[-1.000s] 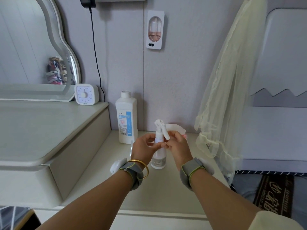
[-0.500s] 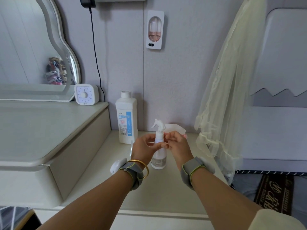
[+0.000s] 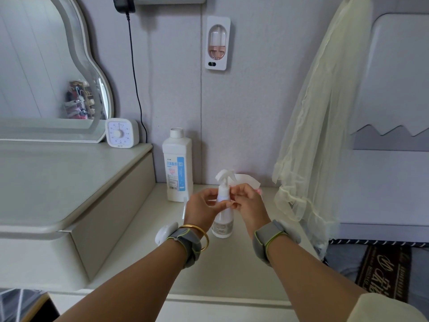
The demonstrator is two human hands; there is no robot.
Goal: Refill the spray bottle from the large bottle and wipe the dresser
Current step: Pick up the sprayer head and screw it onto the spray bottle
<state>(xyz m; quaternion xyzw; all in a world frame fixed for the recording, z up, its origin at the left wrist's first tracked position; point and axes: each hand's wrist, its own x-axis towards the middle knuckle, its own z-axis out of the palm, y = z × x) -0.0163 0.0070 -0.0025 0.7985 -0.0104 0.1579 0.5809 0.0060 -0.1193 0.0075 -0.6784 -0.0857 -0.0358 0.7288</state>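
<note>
The small spray bottle [image 3: 223,219] stands upright on the lower shelf of the pale dresser [image 3: 144,247], its base resting on the surface, and both of the person's hands are on it. The left hand [image 3: 202,211] wraps around the bottle's upper body, fingers curled in against it, while the right hand [image 3: 249,209] pinches at the neck just under the white trigger head, fingertips drawn close together on the collar. The trigger nozzle points off to the left. Just behind and to the left, the large bottle [image 3: 177,167] with the blue label stands capped against the wall, near the spray bottle but not touching it. A white cloth or tissue [image 3: 247,181] peeks out behind the right hand. Up on the higher step of the dresser sits a small white timer [image 3: 121,133] beside the wavy mirror [image 3: 51,66], and pale netting [image 3: 318,135] hangs at the right.
</note>
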